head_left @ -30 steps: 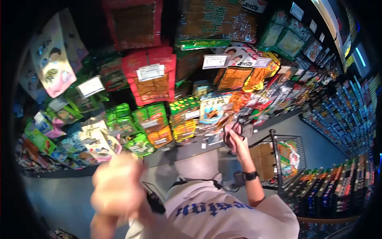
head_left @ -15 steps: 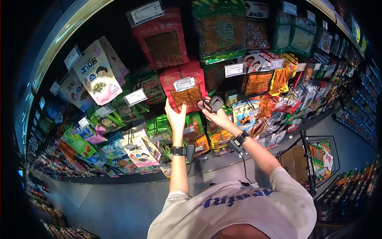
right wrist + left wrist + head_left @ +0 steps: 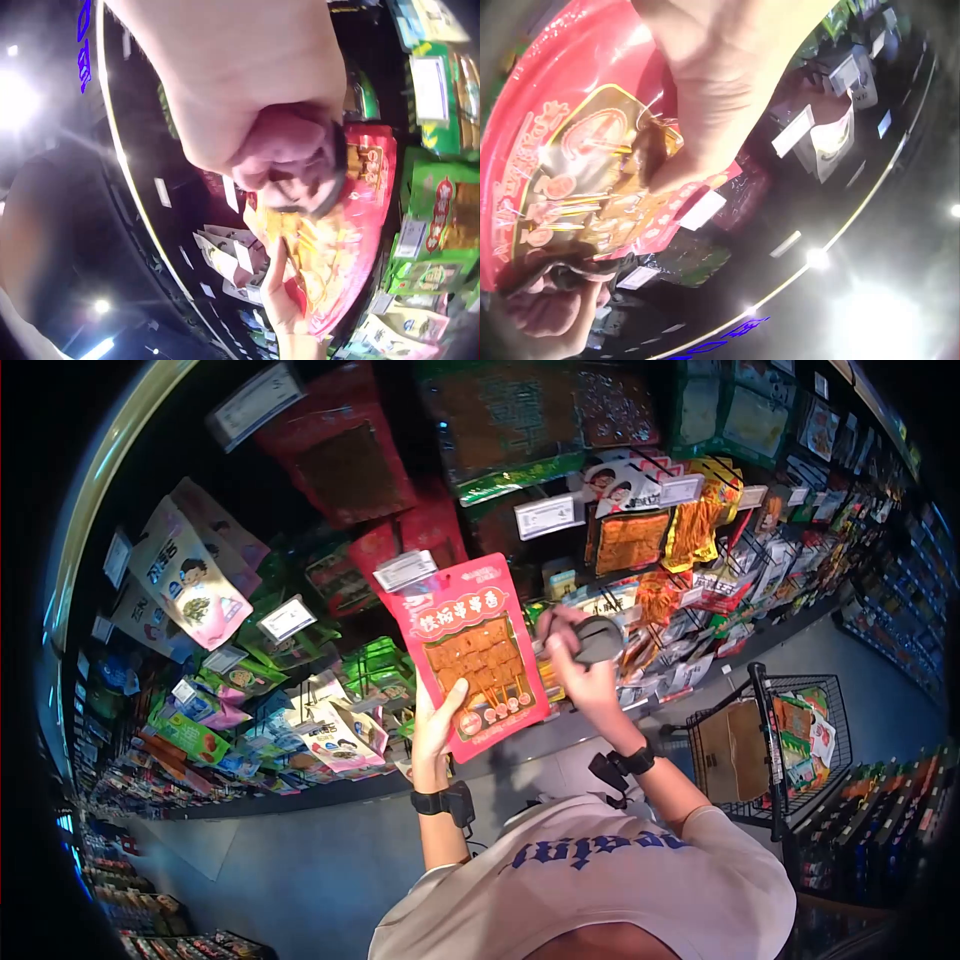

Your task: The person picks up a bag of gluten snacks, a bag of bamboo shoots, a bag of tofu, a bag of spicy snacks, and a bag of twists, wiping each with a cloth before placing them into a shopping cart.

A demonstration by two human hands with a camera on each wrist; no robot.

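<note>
A red packet (image 3: 478,595) of skewered brown snack, with a clear window, is held up in front of the shelf by my left hand (image 3: 437,725). The left thumb lies across its front, and the fingers are behind it. In the left wrist view the thumb presses on the window of the same packet (image 3: 562,150). Just right of the packet, my right hand (image 3: 590,685) grips a dark rounded object (image 3: 600,640) with a thin black rim. Its kind I cannot tell. The right wrist view shows the curled fingers of the right hand (image 3: 281,146) overlapping the packet.
Hanging snack packets fill the shelf, among them a white-and-pink bag (image 3: 200,585) and a yellow packet (image 3: 703,525). A price tag (image 3: 405,570) sticks out just above the held packet. At right stands a black shopping cart (image 3: 775,750) with packets and a cardboard piece inside.
The left hand came from the lower left up to the red packet on the shelf, then brought it off and toward me. The right hand rose with the dark object, then shifted slightly right.
</note>
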